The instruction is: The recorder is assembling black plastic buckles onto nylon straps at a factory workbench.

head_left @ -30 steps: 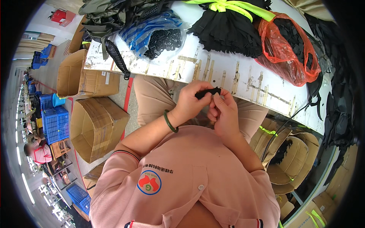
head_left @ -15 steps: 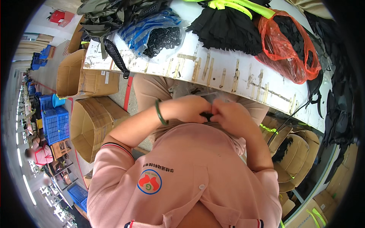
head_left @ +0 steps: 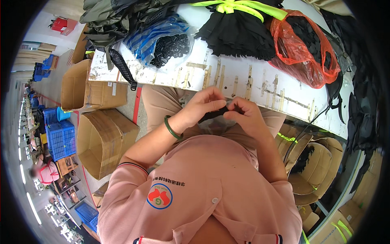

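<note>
Over my lap, just off the table's front edge, my left hand (head_left: 203, 105) and my right hand (head_left: 243, 112) meet with thumbs and fingers pinched. Between them is a small black strip (head_left: 212, 115), which looks like fabric or webbing. Its dark part shows below my left fingers, and its other end is hidden in the right fingertips. A clear plastic bag (head_left: 217, 127) lies on my lap beneath the hands. On the table stands a plastic bag of black buckles (head_left: 170, 46), beyond my left hand.
The white table (head_left: 235, 77) has worn tape strips along its front. On it lie black strips (head_left: 235, 36) tied with neon yellow, a red bag (head_left: 300, 61) of black pieces, and dark fabric with mesh straps (head_left: 120, 65). Cardboard boxes (head_left: 107, 138) stand at both sides.
Both hands have moved away from my body toward the table edge and opened slightly apart, so more of the black strip shows between them.
</note>
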A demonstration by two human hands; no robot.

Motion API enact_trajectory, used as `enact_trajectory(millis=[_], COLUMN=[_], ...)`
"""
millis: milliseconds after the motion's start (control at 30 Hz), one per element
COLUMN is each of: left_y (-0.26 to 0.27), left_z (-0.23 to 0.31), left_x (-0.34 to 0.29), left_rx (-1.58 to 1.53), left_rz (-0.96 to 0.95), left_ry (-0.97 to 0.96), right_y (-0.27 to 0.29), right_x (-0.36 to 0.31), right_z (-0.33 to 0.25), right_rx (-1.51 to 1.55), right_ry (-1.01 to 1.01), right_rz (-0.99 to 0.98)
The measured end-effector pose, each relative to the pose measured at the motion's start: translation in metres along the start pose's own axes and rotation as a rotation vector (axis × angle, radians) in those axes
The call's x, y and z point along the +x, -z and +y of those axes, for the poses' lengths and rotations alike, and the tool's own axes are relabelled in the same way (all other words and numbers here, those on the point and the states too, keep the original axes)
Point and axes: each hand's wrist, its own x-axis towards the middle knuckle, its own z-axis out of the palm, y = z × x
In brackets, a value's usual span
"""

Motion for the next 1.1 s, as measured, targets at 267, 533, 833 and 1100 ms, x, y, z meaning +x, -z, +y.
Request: enact_trajectory(millis=[267, 533, 833, 1100], left_y=[-0.006, -0.003, -0.002, 0.01], left_z=[-0.002, 0.004, -0.001, 0.001], left_x=[-0.005, -0.008, -0.001, -0.003], left_rx=[-0.035, -0.084, 0.099, 0.47], left_rz=[0.025, -0.055, 0.063, -0.221], left_ry=[0.046, 0.104, -0.005, -0.044], right_y=[-0.008, -0.009, -0.011, 0.008], right_x=[0.0, 0.002, 0.0, -0.008], right_z=[0.019, 0.014, 0.016, 0.006], right_rx=[0.109, 0.283, -0.038, 0.394], right_ry=[0.19, 0.124, 0.326, -0.075], right_rz=[0.157, 0.209, 0.33, 0.177])
